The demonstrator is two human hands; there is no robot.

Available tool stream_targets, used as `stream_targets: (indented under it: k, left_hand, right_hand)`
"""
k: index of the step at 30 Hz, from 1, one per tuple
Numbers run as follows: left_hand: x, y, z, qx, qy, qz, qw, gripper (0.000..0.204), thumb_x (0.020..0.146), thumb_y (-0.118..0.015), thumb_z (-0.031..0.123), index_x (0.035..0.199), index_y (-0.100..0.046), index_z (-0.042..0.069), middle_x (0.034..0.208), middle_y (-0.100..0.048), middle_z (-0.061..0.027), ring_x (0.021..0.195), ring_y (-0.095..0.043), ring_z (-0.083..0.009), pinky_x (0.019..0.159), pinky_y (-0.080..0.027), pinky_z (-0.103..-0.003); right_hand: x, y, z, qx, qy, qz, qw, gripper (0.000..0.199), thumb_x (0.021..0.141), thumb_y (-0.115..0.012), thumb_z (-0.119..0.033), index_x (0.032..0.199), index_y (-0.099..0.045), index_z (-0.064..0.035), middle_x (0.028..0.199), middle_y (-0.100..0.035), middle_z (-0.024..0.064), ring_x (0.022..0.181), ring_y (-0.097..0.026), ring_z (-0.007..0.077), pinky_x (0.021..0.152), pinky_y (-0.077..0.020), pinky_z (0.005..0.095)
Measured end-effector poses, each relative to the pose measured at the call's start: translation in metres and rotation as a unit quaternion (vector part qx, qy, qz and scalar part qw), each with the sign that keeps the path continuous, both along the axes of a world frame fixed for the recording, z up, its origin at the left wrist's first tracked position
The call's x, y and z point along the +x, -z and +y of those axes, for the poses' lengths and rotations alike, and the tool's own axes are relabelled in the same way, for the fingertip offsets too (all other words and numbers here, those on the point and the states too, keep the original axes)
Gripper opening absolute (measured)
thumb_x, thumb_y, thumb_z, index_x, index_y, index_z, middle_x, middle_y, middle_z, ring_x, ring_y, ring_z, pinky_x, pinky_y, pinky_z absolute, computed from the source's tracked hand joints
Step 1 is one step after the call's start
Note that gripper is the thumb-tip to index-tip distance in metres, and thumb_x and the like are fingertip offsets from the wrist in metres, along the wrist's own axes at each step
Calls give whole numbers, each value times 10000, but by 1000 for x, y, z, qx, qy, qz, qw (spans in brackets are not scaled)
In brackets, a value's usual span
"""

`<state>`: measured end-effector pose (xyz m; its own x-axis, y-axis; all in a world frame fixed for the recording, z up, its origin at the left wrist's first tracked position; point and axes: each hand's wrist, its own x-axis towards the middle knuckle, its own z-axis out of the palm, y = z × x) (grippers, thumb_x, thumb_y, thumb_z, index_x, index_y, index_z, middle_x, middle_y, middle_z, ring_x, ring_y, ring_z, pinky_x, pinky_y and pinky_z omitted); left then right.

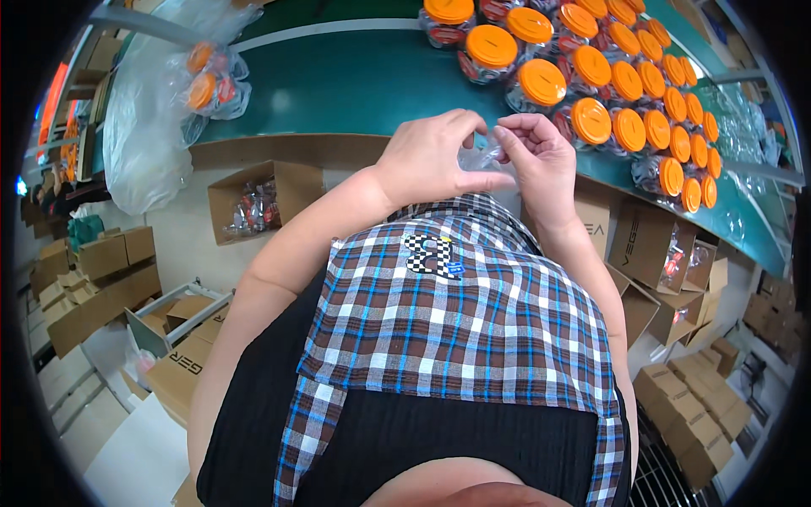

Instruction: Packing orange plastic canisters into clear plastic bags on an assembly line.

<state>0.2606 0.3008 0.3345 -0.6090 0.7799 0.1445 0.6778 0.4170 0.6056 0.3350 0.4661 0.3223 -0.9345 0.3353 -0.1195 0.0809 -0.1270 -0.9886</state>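
Crumpled clear-plastic film (479,159), in handling.
I see right hand (537,158) pinching it; left hand (429,154) half-curled, hold unclear; next move likely needs steadiness.

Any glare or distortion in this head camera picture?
In the head view, pale glare sits on the green table; in the head view, the table's near edge looks curved and the corners go black; in the head view, the clear plastic at the hands is see-through, its outline hard to trace.
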Motion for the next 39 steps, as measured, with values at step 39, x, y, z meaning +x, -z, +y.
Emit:
stream_targets:
  k: [39]
  left_hand:
    - [9, 26, 31, 417, -181, -270, 849, 214, 918, -655, 86, 735, -545, 76, 870, -650, -22, 723, -535, -68, 651, -422, -187]
  right_hand:
    - [-69, 36, 76, 212, -338, 266, 878, 252, 804, -718, -52, 1047, -653, -63, 1003, -649, 65, 890, -581, 172, 809, -442, 278]
